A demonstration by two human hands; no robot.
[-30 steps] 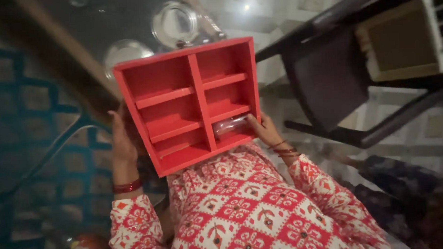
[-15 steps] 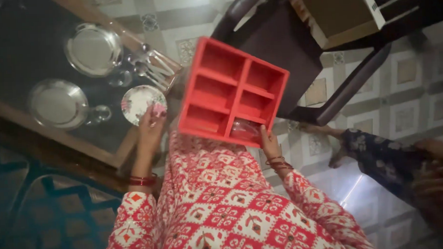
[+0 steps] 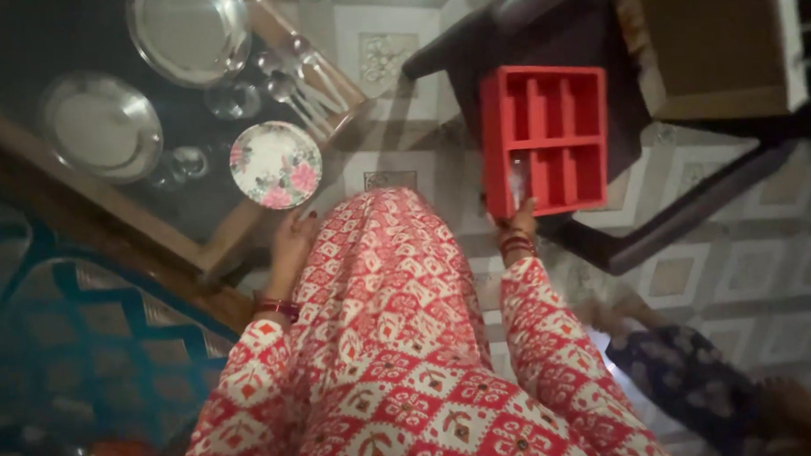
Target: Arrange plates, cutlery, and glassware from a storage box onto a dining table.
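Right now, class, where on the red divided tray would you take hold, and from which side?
Grip the red divided tray by its near rim wall, coming from the person's side. It lies flat on the dark chair, and the right hand already meets that raised edge.

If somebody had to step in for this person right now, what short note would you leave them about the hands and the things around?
Right hand: grips the near edge of the red divided tray, which lies on the dark chair. A small clear thing sits in one near compartment; what it is cannot be told.
Left hand: free, holding nothing, hanging by the corner of the glass-topped table, closest to the flowered plate.
Also on the table: two steel plates, glasses and spoons.
Done: the tray is on the chair seat.
Left: the right hand has not let go of the tray.
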